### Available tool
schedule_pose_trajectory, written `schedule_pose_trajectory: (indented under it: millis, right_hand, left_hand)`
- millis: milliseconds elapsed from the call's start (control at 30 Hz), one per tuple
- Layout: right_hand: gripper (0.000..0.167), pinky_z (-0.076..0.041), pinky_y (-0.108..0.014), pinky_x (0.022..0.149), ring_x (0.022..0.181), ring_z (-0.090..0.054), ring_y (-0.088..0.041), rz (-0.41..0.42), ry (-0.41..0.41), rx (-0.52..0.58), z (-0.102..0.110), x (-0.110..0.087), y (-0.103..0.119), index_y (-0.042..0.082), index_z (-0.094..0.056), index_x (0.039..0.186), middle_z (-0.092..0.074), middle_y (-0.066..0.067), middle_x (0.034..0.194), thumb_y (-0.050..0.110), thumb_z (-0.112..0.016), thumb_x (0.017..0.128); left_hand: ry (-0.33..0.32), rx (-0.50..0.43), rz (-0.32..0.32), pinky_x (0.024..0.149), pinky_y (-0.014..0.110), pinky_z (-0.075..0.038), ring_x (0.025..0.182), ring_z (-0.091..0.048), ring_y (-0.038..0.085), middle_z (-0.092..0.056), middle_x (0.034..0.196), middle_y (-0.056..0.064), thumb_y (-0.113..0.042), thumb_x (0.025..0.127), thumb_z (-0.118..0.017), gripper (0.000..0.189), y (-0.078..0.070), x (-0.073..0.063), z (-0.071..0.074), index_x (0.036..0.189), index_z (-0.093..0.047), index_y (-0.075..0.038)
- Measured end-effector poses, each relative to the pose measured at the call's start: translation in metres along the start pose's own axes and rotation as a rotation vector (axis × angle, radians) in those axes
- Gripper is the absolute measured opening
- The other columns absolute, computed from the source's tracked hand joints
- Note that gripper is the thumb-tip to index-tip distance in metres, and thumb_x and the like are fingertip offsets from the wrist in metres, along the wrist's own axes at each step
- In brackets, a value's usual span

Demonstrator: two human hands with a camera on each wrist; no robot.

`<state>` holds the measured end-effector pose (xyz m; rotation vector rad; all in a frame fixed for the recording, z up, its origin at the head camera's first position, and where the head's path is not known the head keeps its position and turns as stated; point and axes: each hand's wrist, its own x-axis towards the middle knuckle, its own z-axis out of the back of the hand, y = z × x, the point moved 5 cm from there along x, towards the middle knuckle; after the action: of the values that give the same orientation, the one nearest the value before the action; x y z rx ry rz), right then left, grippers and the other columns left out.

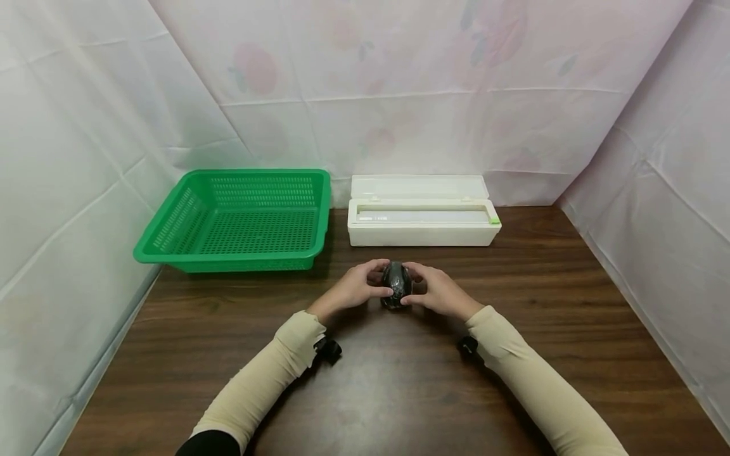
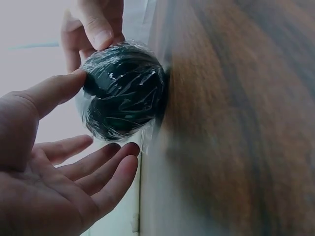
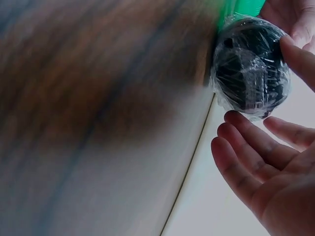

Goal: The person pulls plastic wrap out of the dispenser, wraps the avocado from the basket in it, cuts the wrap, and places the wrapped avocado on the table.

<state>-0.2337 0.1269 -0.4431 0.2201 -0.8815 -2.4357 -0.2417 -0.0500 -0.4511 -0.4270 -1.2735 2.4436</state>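
A dark, roundish thing wrapped in clear cling film [image 1: 396,278] sits on the wooden table between both hands. My left hand [image 1: 355,286] holds its left side, thumb toward me and fingers on the far side. From the right, my right hand [image 1: 441,292] holds it in much the same way. The left wrist view shows wrinkled film over the dark thing [image 2: 123,93], with the left thumb touching it. In the right wrist view, loose film edges show on the wrapped thing [image 3: 251,69], and the fingertips lie against its side. Film and dim light hide its exact kind.
At the back left stands a green plastic basket [image 1: 321,253] with slotted walls. A white cling film dispenser [image 1: 422,235], its lid raised, stands behind the hands. White and flowered cloth [image 1: 393,126] hangs around the wooden table [image 1: 365,392] at the back and sides.
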Motion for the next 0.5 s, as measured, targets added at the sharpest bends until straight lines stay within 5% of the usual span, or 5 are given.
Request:
schedule_pose_trajectory:
  millis: [500]
  right_hand:
    - [0.073,-0.051,-0.048,0.097,0.118,-0.061,-0.032,-0.011,0.034,0.055,0.0031,-0.0025,-0.0056,0.003,-0.044,0.143,-0.057,-0.018,0.136,0.033,-0.077,0.084]
  left_hand:
    - [-0.010,0.004,-0.001,0.098,0.043,-0.051,0.119,-0.061,0.027,-0.061,0.133,0.013,-0.027,0.088,-0.073,0.062,-0.0001,-0.0025,0.0016,0.142,-0.048,-0.009]
